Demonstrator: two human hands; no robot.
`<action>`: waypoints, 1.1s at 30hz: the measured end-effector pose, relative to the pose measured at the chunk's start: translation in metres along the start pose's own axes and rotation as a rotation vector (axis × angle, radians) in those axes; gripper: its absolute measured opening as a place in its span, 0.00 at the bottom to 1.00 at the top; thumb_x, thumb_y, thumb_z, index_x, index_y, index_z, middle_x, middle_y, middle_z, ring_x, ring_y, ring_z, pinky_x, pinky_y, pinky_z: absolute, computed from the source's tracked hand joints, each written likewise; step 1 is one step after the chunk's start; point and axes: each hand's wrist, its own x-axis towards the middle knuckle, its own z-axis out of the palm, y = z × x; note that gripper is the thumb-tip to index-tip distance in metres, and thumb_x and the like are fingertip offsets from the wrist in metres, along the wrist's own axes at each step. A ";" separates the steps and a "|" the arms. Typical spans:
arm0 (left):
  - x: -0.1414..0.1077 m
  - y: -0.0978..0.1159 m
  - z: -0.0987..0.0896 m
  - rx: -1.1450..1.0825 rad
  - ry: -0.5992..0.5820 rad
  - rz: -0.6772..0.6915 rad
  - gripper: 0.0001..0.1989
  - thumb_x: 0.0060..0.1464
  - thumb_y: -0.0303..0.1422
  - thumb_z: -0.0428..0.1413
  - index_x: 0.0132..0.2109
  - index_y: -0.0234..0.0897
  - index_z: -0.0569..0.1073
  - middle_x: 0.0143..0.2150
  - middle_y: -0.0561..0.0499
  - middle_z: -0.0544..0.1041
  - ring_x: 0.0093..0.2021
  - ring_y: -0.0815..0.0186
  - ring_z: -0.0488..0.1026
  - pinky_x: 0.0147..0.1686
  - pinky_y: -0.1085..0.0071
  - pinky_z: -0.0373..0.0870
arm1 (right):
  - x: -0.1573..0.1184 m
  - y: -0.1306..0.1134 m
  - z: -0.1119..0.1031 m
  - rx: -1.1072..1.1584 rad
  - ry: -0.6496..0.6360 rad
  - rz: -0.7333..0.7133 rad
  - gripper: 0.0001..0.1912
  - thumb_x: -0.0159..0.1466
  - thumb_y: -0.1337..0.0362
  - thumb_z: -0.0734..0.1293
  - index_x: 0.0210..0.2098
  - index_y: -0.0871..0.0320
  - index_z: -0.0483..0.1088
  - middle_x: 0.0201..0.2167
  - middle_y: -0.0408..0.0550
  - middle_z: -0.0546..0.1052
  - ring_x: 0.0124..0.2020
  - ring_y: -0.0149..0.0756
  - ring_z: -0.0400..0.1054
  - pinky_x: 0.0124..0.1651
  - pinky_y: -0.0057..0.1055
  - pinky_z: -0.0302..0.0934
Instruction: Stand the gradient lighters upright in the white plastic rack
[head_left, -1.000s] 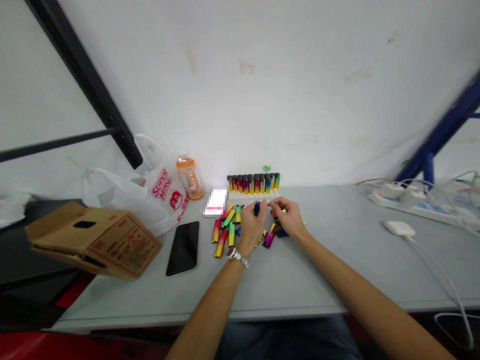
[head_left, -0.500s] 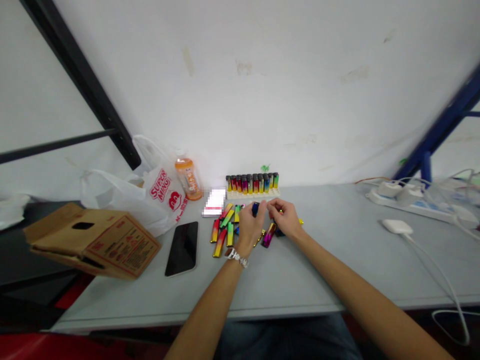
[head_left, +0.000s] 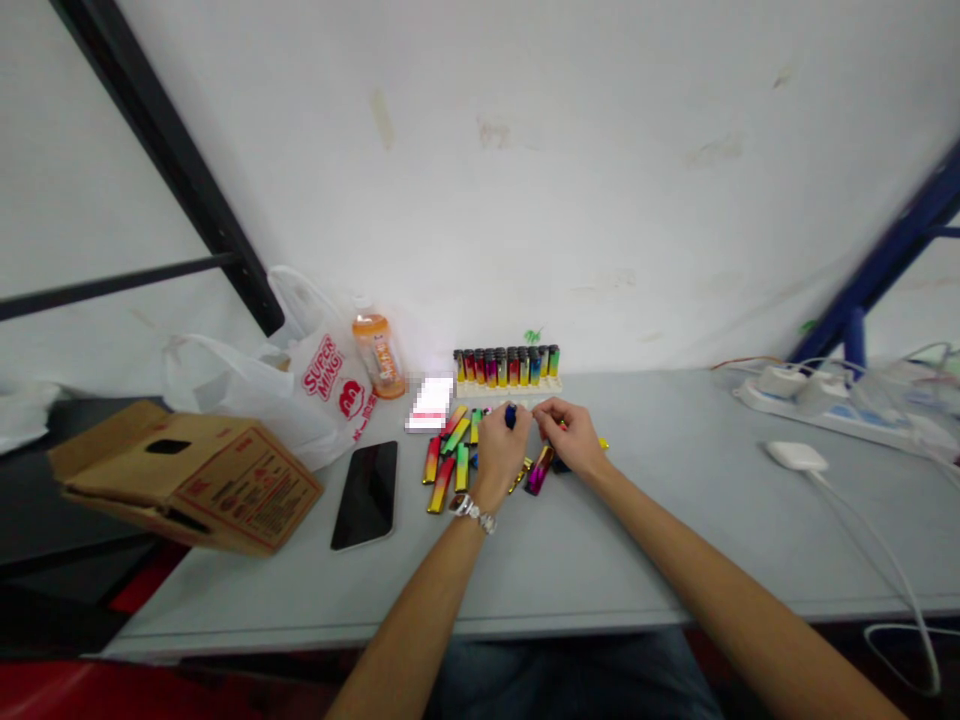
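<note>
My left hand (head_left: 499, 448), with a metal watch on its wrist, is closed around a dark blue lighter (head_left: 511, 415), of which only one end shows. Close beside it, the fingertips of my right hand (head_left: 571, 437) are pinched together; whatever lies between them is too small to make out. Around both hands lie loose lighters in shiny colours, such as a red and yellow one (head_left: 441, 486), a green one (head_left: 461, 468) and a purple one (head_left: 538, 471). Behind the hands, several lighters with black tops (head_left: 513, 368) stand upright in a pale rack (head_left: 551, 386).
To the left are a black phone (head_left: 365, 495), an open cardboard box (head_left: 247, 485), a white plastic bag (head_left: 300, 420) and an orange-labelled bottle (head_left: 379, 357). A blurred white card (head_left: 430, 405) lies by the rack. A white charger (head_left: 796, 456) and a power strip (head_left: 832, 410) are on the right.
The view has shifted very slightly. Both hands stay in nearly the same place, the left still around the blue lighter.
</note>
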 end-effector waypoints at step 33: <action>0.004 -0.015 -0.037 0.180 -0.130 0.108 0.25 0.68 0.39 0.34 0.58 0.39 0.70 0.49 0.41 0.73 0.54 0.58 0.67 0.57 0.59 0.61 | 0.039 -0.021 0.007 0.000 -0.171 0.015 0.15 0.59 0.53 0.69 0.37 0.59 0.72 0.25 0.44 0.75 0.23 0.32 0.66 0.25 0.28 0.59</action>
